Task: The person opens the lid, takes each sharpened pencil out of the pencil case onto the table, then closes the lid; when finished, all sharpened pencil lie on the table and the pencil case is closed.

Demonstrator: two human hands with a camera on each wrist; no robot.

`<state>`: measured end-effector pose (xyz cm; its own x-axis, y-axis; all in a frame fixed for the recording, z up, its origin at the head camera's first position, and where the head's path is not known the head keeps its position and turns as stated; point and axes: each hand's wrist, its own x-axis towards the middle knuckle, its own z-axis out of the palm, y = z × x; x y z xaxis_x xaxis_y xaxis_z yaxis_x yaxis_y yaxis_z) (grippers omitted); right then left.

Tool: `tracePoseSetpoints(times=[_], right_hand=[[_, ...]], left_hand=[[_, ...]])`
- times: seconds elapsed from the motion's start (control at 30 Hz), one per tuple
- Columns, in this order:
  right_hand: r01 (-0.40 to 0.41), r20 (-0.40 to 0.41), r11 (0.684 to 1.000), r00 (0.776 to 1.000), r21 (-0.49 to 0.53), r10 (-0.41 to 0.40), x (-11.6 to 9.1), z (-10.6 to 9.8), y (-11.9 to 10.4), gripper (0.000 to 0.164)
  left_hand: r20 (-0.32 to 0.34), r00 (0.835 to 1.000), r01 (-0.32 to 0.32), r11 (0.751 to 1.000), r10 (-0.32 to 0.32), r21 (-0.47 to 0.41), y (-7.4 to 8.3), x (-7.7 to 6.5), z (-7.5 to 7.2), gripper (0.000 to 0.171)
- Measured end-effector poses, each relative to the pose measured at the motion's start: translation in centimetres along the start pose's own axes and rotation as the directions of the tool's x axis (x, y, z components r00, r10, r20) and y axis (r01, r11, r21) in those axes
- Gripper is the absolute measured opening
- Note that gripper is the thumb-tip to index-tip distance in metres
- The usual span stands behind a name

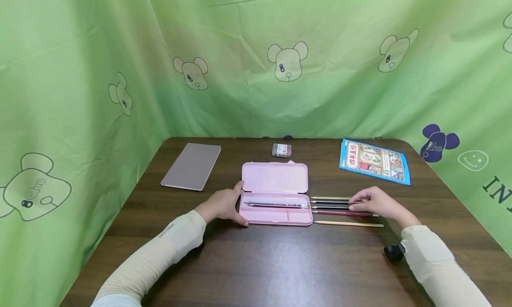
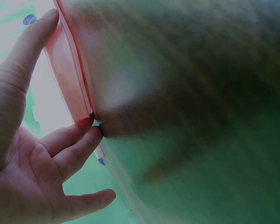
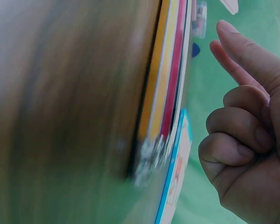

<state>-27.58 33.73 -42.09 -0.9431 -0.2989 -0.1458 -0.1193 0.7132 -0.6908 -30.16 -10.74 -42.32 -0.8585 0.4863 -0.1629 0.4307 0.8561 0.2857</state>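
Note:
A pink pencil case lies with its lid folded back, and a few pencils rest in its long compartment. My left hand holds the case's left end, thumb at the front corner and fingers toward the hinge side. To the right of the case, several pencils lie side by side, among them a red pencil and a gold pencil. Over the dark pencils of this row is my right hand. Its thumb and index finger are extended and apart, the other fingers folded in; the right wrist view shows nothing between them.
A small clear box sits behind the case. At the back left lies a grey notebook, and at the back right a blue-edged illustrated booklet. Green printed cloth hangs around the brown table.

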Motion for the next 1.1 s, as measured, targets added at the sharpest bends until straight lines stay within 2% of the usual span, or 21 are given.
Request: tracePoseSetpoints(times=[0.33,0.67,1.1], right_hand=[[0.1,0.018,0.995,0.995,-0.015,-0.1,2.2,1.6,-2.3,0.025],[0.146,0.066,0.989,0.987,-0.024,-0.144,4.4,3.1,-4.2,0.021],[0.245,0.147,0.969,0.96,-0.032,-0.238,6.5,5.1,-6.3,0.016]], left_hand=[[-0.014,1.0,-0.011,1.0,0.011,-0.003,0.1,-0.2,0.0,0.125],[-0.009,1.0,-0.004,1.0,0.004,-0.011,0.2,-0.3,0.0,0.126],[-0.019,1.0,-0.015,1.0,0.015,-0.005,0.1,-0.2,0.1,0.126]])
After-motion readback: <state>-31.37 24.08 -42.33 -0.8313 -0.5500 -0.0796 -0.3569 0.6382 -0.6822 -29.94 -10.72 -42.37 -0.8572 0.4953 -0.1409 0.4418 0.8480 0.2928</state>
